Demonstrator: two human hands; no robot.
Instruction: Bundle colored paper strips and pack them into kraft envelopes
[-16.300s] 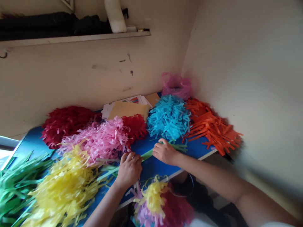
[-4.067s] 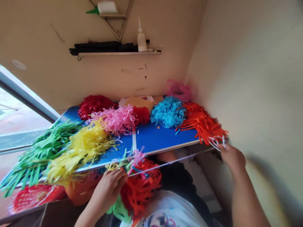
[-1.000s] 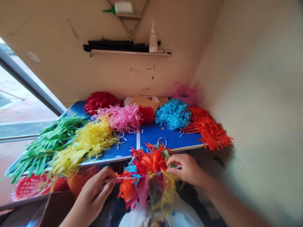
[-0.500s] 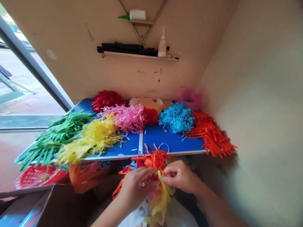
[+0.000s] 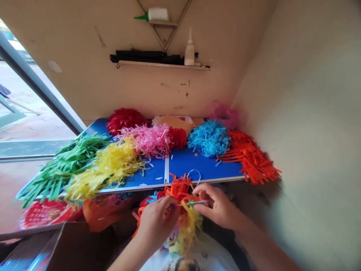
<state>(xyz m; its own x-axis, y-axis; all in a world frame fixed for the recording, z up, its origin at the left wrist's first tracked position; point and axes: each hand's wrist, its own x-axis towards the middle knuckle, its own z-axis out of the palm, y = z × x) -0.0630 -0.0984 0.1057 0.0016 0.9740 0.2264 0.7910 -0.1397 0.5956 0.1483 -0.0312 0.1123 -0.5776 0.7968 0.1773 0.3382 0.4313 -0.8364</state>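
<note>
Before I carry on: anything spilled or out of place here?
Small white scraps litter the blue table, and yellow fringe droops over its front edge. Above, the green-tipped bottle lies sideways, unlike the upright bottle below.

white top (image 5: 208, 246) | dark-and-tan print (image 5: 187, 264) | dark legwear (image 5: 221, 230) | left forearm (image 5: 131, 246) bare | right forearm (image 5: 255, 237) bare

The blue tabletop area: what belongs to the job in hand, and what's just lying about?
Seems in use:
Multicoloured bundle of fringed strips
Thin pale strand at the fingers
Yellow fringed pile, light-blue fringed pile, orange fringed pile: colours match

Probably just lying about:
Translucent pink plastic bag
Red perforated plastic basket
Upright white nozzle bottle
</note>
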